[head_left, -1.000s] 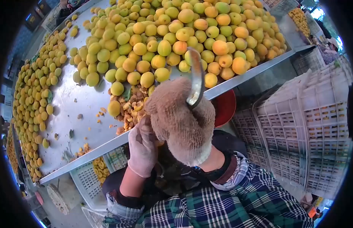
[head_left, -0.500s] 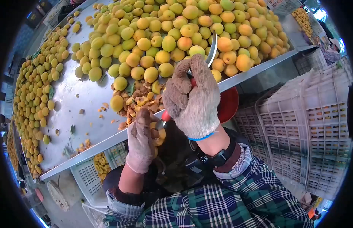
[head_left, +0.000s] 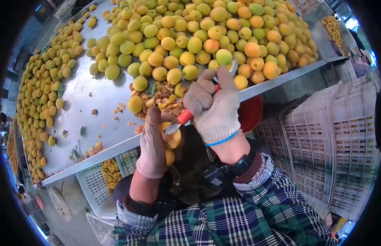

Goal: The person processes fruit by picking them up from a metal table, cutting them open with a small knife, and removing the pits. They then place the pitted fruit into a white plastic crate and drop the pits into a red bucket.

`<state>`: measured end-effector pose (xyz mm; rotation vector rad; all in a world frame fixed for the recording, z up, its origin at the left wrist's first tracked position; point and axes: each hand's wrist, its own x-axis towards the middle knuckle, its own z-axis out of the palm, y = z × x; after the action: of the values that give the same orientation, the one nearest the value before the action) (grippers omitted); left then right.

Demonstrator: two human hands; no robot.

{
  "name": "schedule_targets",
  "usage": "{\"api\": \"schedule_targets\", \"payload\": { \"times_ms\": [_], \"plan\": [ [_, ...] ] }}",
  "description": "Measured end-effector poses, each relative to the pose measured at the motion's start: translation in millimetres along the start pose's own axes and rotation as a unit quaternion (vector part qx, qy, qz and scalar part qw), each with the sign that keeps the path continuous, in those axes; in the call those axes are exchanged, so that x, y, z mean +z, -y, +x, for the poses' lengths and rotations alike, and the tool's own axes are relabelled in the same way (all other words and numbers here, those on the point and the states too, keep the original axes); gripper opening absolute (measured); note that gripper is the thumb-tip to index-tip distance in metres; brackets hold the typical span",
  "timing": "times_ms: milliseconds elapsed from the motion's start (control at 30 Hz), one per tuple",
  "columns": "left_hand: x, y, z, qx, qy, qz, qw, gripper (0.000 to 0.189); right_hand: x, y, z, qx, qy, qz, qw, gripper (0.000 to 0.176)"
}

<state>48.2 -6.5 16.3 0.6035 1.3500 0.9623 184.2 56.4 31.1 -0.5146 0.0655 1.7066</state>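
My right hand (head_left: 217, 112), in a stained knit glove, is wrapped round the red handle (head_left: 185, 116) of a pitting tool. At the tool's lower end a small metal spoon tip (head_left: 172, 128) lies over the cut face of an apricot (head_left: 173, 140). Its curved blade (head_left: 234, 67) sticks out beyond my fingers toward the pile. My left hand (head_left: 152, 143), also gloved, holds that apricot from the left, just in front of the table's edge. Another piece of yellow fruit (head_left: 170, 157) shows below it, against the same palm.
Whole apricots (head_left: 170, 41) are heaped on the metal table (head_left: 100, 96), with more along its left side. Pits and scraps (head_left: 163, 96) lie near the edge. Below stand a white crate (head_left: 94, 184) with cut fruit and a red bowl (head_left: 252, 112). Stacked crates (head_left: 313, 139) rise at right.
My right hand has turned, so the blade points lower and the spoon tip and red handle show more plainly. The apricot's cut face is now tilted into view. The whole view has shifted slightly.
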Motion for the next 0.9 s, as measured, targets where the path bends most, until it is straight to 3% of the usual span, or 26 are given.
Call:
{"api": "schedule_targets", "payload": {
  "times_ms": [67, 167, 200, 267, 300, 333, 433, 500, 567, 633, 700, 767, 800, 867, 900],
  "plan": [
    [-2.7, -4.8, 6.4, 0.018, -0.006, -0.043, 0.999, 0.066, 2.3, 5.6, -2.0, -0.035, 0.016, -0.028, 0.999, 0.028],
    [-8.8, -15.7, 5.9, 0.03, -0.024, -0.077, 0.996, 0.067, 17.7, 6.8, -18.8, -0.077, 0.032, -0.234, 0.969, 0.026],
    [-8.6, -17.4, 7.7, 0.048, -0.026, -0.084, 0.995, 0.067, 13.9, 2.8, -22.3, -0.135, 0.088, -0.388, 0.908, 0.011],
    [-16.1, -14.4, 12.0, 0.072, 0.019, -0.111, 0.991, 0.068, 0.4, -13.0, -19.6, -0.273, 0.21, -0.598, 0.724, 0.023],
    [-9.9, -4.4, 24.9, 0.09, 0.005, -0.235, 0.968, 0.067, -4.6, -26.3, -16.4, -0.349, 0.275, -0.651, 0.616, 0.026],
    [-15.2, -2.0, 25.5, 0.082, 0.022, -0.232, 0.969, 0.065, -7.9, -31.5, -19.7, -0.291, 0.26, -0.76, 0.52, 0.032],
    [-17.9, -5.0, 20.9, 0.122, 0.032, -0.165, 0.978, 0.059, -13.9, -40.6, -25.6, -0.296, 0.243, -0.794, 0.472, 0.034],
    [-29.6, 10.3, 31.1, 0.232, 0.0, 0.003, 0.973, 0.049, -12.5, -41.2, -26.1, -0.356, 0.265, -0.756, 0.482, 0.033],
    [-31.7, 21.5, 37.8, 0.283, -0.014, 0.084, 0.955, 0.04, -13.3, -40.4, -26.1, -0.324, 0.27, -0.751, 0.509, 0.03],
    [-36.9, 24.3, 40.3, 0.363, -0.041, 0.233, 0.901, 0.031, -13.0, -40.3, -25.8, -0.327, 0.28, -0.763, 0.483, 0.027],
    [-38.0, 14.7, 28.7, 0.449, -0.077, 0.401, 0.795, 0.03, -12.7, -41.1, -25.7, -0.338, 0.296, -0.758, 0.472, 0.025],
    [-36.4, 11.9, 25.6, 0.384, -0.018, 0.274, 0.882, 0.031, -11.8, -41.7, -24.4, -0.358, 0.32, -0.736, 0.477, 0.025],
    [-35.5, 9.6, 23.3, 0.295, 0.039, 0.126, 0.946, 0.033, -11.3, -42.3, -25.0, -0.36, 0.326, -0.723, 0.491, 0.023],
    [-38.1, 2.8, 19.5, 0.11, 0.11, -0.138, 0.978, 0.037, -8.3, -44.9, -27.1, -0.364, 0.34, -0.696, 0.517, 0.021],
    [-41.6, -0.1, 17.7, 0.056, 0.136, -0.215, 0.965, 0.039, -2.7, -46.8, -32.2, -0.299, 0.296, -0.655, 0.628, 0.02]
  ]
}}
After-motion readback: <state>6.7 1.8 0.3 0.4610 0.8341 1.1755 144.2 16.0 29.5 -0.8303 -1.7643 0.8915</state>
